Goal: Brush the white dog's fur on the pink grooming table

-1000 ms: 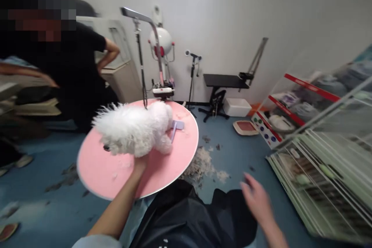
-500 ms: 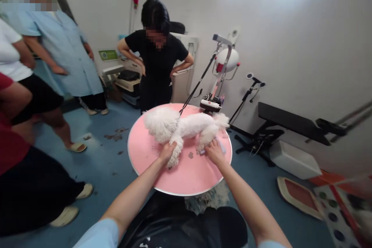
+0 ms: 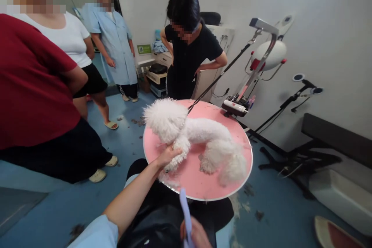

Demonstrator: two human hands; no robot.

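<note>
A white dog (image 3: pixel 206 131) with a fluffy head and close-clipped back stands on a round pink grooming table (image 3: pixel 200 190). My left hand (image 3: pixel 168 155) is closed around its front leg (image 3: pixel 180 151). Below the near rim of the table, over my lap, my right hand (image 3: pixel 197 234) grips a pale purple grooming brush (image 3: pixel 186 209). The brush is seen nearly edge-on, so its bristle face is hidden. A black leash (image 3: pixel 221 73) runs from the dog's neck up to a metal grooming arm (image 3: pixel 266 50).
A person in black (image 3: pixel 192 54) stands across the table, hands on hips. More people stand at left, the one in a red shirt (image 3: pixel 35 85) closest. A small holder tray (image 3: pixel 235 107) sits at the table's far right edge. Hair clumps (image 3: pixel 138 121) lie on the blue floor.
My right hand has left the dog's hind leg and come down toward my lap with the brush. My left hand keeps hold of the front leg. The view has swung left.
</note>
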